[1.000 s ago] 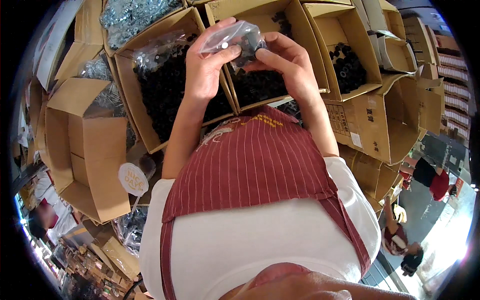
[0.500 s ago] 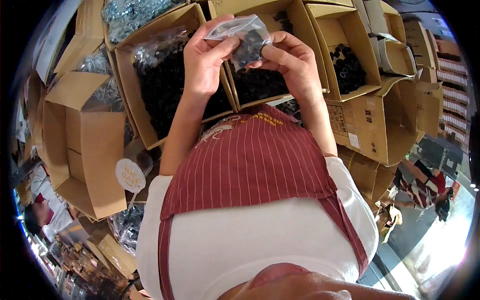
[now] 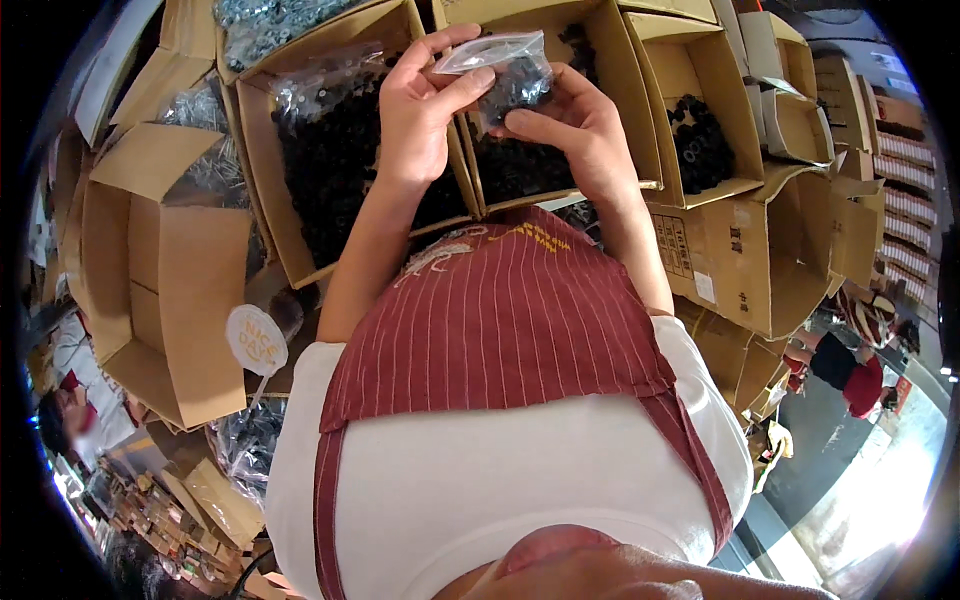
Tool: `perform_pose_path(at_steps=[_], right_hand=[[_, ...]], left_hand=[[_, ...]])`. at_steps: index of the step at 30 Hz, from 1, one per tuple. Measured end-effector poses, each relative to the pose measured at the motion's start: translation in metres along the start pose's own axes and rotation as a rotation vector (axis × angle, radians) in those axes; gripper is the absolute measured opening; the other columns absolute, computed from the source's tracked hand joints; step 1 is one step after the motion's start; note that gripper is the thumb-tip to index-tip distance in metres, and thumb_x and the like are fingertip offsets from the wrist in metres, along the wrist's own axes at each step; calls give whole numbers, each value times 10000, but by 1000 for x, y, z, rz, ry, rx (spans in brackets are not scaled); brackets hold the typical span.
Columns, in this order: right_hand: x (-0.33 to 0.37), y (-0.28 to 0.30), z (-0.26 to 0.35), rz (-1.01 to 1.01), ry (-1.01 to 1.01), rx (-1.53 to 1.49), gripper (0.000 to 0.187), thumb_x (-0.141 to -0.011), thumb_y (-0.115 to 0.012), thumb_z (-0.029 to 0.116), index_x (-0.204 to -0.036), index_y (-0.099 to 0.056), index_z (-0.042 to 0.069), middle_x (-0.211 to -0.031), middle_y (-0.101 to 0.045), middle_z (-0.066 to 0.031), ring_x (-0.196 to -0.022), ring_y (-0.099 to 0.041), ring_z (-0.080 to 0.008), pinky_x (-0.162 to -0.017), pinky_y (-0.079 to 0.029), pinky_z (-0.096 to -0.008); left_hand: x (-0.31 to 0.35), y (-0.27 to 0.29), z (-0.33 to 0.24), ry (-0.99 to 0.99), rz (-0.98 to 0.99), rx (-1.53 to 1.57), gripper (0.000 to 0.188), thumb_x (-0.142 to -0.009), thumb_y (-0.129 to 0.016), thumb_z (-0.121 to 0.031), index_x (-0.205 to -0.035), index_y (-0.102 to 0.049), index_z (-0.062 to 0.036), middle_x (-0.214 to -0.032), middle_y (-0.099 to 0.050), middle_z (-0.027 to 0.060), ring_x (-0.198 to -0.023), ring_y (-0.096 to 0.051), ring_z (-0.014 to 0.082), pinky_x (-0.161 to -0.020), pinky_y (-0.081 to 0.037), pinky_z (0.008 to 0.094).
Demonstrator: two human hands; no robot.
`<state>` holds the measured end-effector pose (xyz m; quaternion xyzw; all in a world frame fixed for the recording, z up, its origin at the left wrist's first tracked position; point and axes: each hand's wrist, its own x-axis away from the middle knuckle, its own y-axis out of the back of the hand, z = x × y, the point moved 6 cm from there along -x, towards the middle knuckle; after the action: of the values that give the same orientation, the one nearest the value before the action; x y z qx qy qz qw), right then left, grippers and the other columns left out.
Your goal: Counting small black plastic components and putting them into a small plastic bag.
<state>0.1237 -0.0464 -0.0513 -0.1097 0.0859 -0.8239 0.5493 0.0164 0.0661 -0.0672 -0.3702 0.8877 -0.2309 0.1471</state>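
Between my two hands is a small clear zip bag (image 3: pixel 518 84) with dark small parts in its lower part. My left hand (image 3: pixel 422 108) pinches the bag's left edge near the top between thumb and fingers. My right hand (image 3: pixel 580 125) grips its lower right side, the thumb across the front. The bag hangs above a cardboard box (image 3: pixel 628 120) of black small parts. Left of it, another cardboard box (image 3: pixel 265 170) holds black ring-like parts (image 3: pixel 325 160) and a clear bag of them.
At right stands a smaller box (image 3: pixel 745 130) with black rings (image 3: pixel 700 145). An open carton (image 3: pixel 205 310) sits at left, near a cup with a round white lid (image 3: pixel 257 338). Clear bags of silvery parts (image 3: pixel 275 30) fill the far-left box. Other people (image 3: pixel 865 385) are in the right background.
The bag and both hands have shifted slightly right. My right thumb has moved left across the bag's lower front. People in the right background have moved.
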Motion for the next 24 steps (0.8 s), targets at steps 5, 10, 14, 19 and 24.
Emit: perform_pose_path(at_steps=[5, 10, 14, 19, 24], right_hand=[[2, -1, 0, -13, 21, -11, 418, -838, -720, 18, -1212, -541, -37, -1050, -663, -114, -948, -688, -203, -894, -547, -316], [3, 0, 2, -27, 34, -38, 362, -859, -705, 40, -1183, -561, -29, -1028, -669, -109, -923, -693, -192, -849, -552, -300], [3, 5, -1, -49, 35, -19, 326, -863, -704, 51, -1154, -579, -26, -995, -674, -102, -894, -697, -189, -837, -554, -297], [5, 4, 1, -39, -9, 8, 287, -874, -689, 53, -1132, -594, -30, -971, -677, -96, -861, -698, -182, -819, -559, -293], [7, 5, 3, -30, -27, -1, 277, -889, -674, 68, -1131, -593, -38, -959, -676, -93, -829, -694, -172, -801, -565, -295]], left_hand=[[0, 0, -1, 13, -21, -11, 369, -897, -626, 34, -1261, -580, 9, -1081, -685, 119, -979, -660, 155, -832, -543, 283], [0, 0, 1, 16, -30, -22, 365, -894, -629, 32, -1255, -591, 2, -1082, -688, 105, -964, -661, 152, -820, -531, 266], [0, -2, -2, 41, -11, 5, 346, -884, -665, -22, -1225, -607, -10, -1044, -702, 89, -919, -671, 144, -732, -545, 264], [0, 3, 1, 57, -21, -44, 306, -916, -648, -98, -1213, -645, -27, -1055, -708, 62, -904, -673, 125, -707, -524, 239], [1, 1, -7, 37, -41, -48, 313, -930, -640, -136, -1225, -647, -31, -1086, -706, 58, -905, -674, 120, -705, -520, 252]])
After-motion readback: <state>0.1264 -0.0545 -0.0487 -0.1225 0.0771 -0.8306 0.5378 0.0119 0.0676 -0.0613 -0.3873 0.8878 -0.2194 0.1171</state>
